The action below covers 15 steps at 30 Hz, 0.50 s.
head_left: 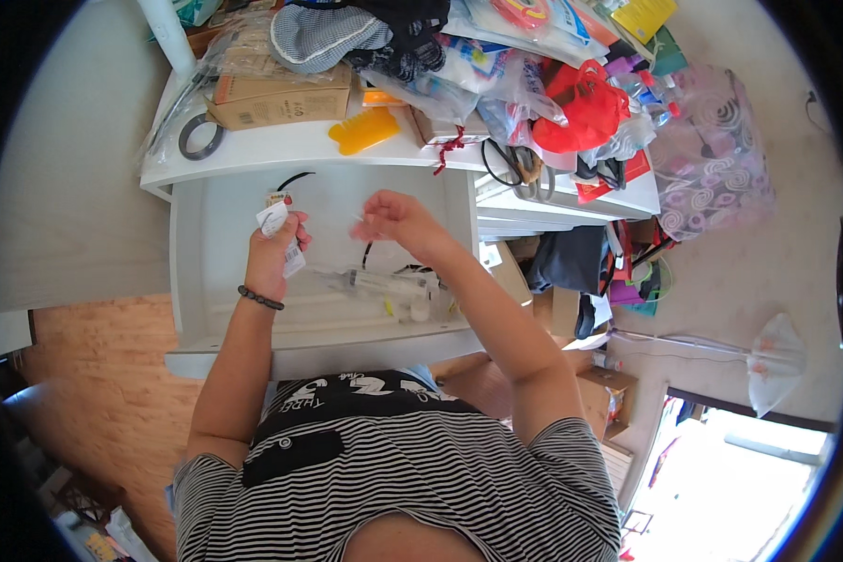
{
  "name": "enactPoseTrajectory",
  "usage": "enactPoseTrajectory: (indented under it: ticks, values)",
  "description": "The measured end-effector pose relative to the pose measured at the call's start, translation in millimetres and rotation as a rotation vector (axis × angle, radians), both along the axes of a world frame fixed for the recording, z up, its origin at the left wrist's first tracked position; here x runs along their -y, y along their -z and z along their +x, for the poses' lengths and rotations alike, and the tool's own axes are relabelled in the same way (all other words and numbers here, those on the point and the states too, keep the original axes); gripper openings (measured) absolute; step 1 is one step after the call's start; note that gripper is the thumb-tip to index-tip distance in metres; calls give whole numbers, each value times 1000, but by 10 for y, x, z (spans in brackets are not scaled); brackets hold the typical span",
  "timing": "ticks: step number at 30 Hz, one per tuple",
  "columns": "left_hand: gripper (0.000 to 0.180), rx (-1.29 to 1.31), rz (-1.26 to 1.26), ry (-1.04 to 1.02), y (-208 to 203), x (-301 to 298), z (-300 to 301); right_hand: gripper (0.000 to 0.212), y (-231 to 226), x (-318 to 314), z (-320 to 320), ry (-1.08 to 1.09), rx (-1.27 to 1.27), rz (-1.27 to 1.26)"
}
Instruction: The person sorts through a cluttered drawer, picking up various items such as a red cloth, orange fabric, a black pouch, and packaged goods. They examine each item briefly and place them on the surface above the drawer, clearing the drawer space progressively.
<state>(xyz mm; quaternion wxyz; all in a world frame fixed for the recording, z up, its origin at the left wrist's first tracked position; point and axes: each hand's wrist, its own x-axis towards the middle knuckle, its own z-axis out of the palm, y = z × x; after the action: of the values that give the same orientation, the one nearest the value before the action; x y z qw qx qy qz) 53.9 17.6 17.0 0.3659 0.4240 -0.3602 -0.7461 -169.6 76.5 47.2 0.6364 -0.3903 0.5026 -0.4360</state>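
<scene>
My left hand (274, 251), with a dark bead bracelet on the wrist, is closed around a few small items over the left part of an open white drawer (323, 354). Among them are a white paper label (272, 219) and a white packet (293, 259). My right hand (398, 221) hovers over the drawer's middle, its fingers drawn together and smeared by motion. A small pale bit shows at its fingertips, too blurred to name. Below the hands, a clear syringe-like tube (373, 281) and a small whitish bottle (420, 307) lie in the drawer.
On the white dresser top (295, 140) stand a cardboard box (276, 100), a tape roll (201, 137), a yellow scraper-like piece (363, 131), a grey mesh shoe (323, 39) and a red cloth item (581, 108). Plastic bags crowd the back. Boxes and bags fill the right side.
</scene>
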Motion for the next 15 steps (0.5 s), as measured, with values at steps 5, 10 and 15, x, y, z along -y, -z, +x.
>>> enactPoseTrajectory:
  ticks: [5,10,15]
  values:
    - [18,-42,17,-83,14,17,29,32,137,-140,-205,-193,-766,-186]
    - [18,-47,13,-32,5,-7,-7,39,519,-762,-51,-664,-1431,-219]
    - [17,-70,19,-105,-18,18,27,32,269,-564,-218,-364,-867,-19]
